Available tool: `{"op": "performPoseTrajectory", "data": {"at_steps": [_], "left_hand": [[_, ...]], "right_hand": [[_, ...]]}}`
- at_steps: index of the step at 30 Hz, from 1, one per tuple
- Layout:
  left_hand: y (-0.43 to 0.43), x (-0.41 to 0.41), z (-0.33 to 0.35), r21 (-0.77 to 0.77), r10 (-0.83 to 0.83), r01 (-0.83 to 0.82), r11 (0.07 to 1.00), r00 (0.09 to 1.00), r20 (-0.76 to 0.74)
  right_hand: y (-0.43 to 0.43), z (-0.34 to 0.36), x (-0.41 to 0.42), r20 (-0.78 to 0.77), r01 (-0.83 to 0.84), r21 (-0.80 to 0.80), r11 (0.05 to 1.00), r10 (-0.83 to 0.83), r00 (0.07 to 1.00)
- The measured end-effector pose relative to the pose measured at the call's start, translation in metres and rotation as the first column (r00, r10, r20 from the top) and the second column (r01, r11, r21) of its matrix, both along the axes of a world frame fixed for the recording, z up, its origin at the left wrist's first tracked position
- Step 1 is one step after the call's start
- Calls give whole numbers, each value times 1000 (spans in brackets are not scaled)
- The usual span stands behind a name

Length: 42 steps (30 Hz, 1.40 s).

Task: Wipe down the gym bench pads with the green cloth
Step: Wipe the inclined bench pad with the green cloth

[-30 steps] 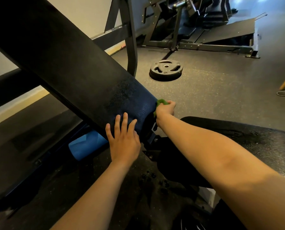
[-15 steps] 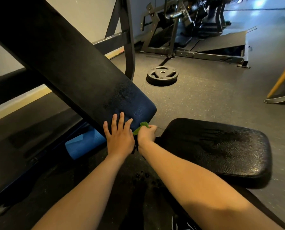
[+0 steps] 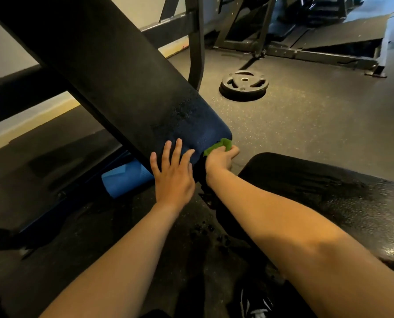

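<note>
Head view: right hand (image 3: pixel 221 160) grips the green cloth (image 3: pixel 217 146) at centre frame, fingers curled round it, bunched against the low end of the inclined back pad (image 3: pixel 122 83). Left hand (image 3: pixel 173 177) lies flat just beside it on the same end, fingers straight and spread, holding nothing. The pad's long axis runs from centre to upper left of frame, so unwiped length likely lies up-left of the cloth. Seat pad (image 3: pixel 329 198) sits lower right, nearer the right hand. Next stroke probably goes either way from here.
</note>
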State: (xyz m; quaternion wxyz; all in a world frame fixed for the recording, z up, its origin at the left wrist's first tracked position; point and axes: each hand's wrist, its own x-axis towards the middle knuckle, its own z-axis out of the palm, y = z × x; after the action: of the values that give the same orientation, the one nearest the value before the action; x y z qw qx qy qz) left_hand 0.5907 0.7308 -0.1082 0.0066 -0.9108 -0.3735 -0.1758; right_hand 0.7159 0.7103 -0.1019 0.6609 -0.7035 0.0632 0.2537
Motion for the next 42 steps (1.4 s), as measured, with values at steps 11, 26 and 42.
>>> {"op": "performPoseTrajectory", "data": {"at_steps": [11,26,42], "left_hand": [[-10,-3,85,-656,-115,-20,754,980,-163],[-112,8,433,-974,368,137,179,909,195],[-183,115,564,-948,553,145,284,783,285]], "right_hand": [[-51,69,-48,-453,-405,-121,906,313,835],[-139,406,-26,-403,-311,84,947,318,858],[-214,538,104,-17,-484,-107,868,486,874]]}}
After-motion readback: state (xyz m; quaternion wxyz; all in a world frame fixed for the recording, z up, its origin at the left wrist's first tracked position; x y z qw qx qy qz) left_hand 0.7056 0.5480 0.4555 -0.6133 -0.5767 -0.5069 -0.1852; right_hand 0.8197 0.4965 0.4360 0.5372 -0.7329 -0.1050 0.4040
